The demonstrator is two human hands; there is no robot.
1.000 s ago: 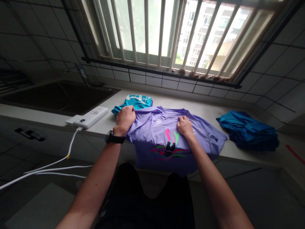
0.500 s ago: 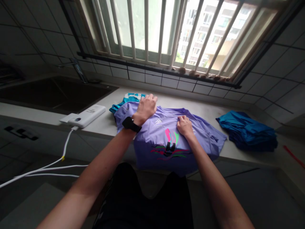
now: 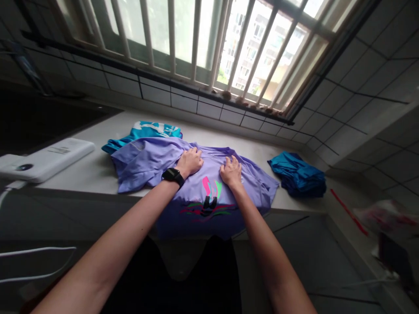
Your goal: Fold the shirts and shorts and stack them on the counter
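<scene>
A purple T-shirt [image 3: 139, 161] with a pink, green and black print lies front up on the counter, its lower part hanging over the front edge. My left hand [image 3: 190, 162], with a black watch on the wrist, rests on the shirt's chest below the collar, fingers bent over the fabric and not gripping it. To its right, my right hand [image 3: 231, 171] presses on the chest with fingers spread. Folds run from the left sleeve toward my left hand. A teal garment with white print [image 3: 153, 129] is partly hidden behind the left sleeve.
A stack of folded blue clothes [image 3: 297, 174] sits right of the shirt. On the left are a white power bank [image 3: 62, 155] with a cable and a dark sink [image 3: 49, 126]. A barred window [image 3: 183, 39] is behind the counter [image 3: 94, 170]. A red strip [image 3: 348, 211] lies at right.
My left hand has moved from the shirt's shoulder down to its chest, leaving more of the left sleeve uncovered. My right hand's fingers are more spread. The view has turned right.
</scene>
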